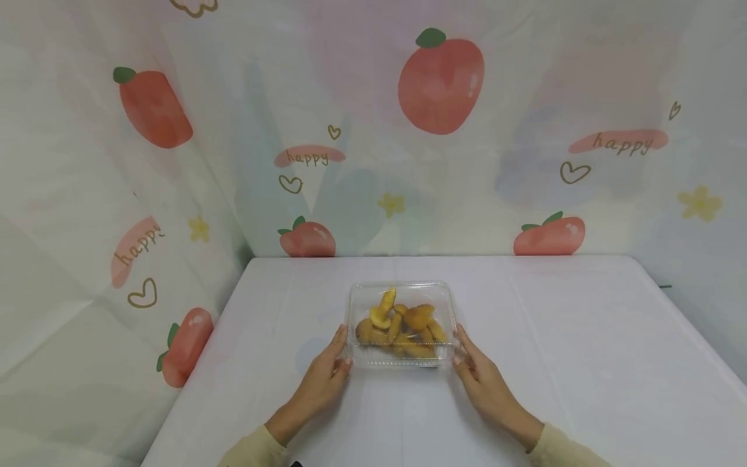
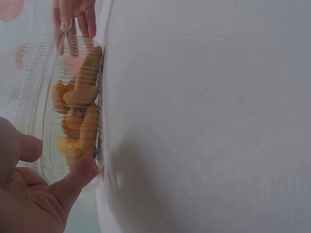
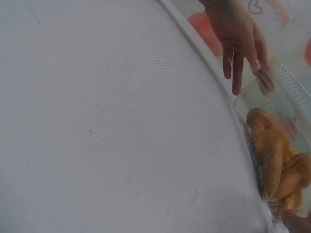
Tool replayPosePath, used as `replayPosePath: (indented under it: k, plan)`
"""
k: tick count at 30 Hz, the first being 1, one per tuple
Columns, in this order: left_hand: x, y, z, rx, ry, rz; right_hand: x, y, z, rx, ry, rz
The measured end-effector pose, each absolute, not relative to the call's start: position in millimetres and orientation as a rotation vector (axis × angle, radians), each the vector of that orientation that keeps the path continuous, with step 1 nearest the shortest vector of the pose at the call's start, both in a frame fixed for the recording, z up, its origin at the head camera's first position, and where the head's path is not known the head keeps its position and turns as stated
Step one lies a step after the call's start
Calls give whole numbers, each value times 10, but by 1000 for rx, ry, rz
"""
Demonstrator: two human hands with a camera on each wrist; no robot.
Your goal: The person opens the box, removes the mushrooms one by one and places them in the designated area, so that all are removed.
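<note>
One box (image 1: 373, 355) holds over four mushrooms (image 1: 418, 318), left hand (image 1: 322, 377) and right hand (image 1: 486, 381) gripping it, fingers partly curled.

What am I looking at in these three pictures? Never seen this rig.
No robot here: a person works bare-handed. The widest picture comes from a head-worn camera looking forward and down; the other two come from cameras on the left and right wrists, so the scene appears turned. The left hand and right hand hold a closed clear plastic box by its sides, over a white-covered table. Inside are yellow-brown pieces that look like mushrooms. Whether the box rests fully on the table is hard to tell.
</note>
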State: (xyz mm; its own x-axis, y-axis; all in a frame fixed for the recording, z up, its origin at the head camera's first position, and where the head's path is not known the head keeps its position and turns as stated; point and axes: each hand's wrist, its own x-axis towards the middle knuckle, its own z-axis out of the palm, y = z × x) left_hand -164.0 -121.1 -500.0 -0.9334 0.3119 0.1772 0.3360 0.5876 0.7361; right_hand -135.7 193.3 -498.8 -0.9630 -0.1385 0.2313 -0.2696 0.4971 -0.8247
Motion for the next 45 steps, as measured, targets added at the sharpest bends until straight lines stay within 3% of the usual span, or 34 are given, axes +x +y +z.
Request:
replayPosePath:
  k: [14,45]
  plan:
    - [-1575,-1277,-4897,-568,-2751,-1382,-1336,2014,-4926,392,-2587,1584]
    - [-1737,-1361,-4526,-541,-2663,-1471,-1424,2099,-4696,416,-2548,1326]
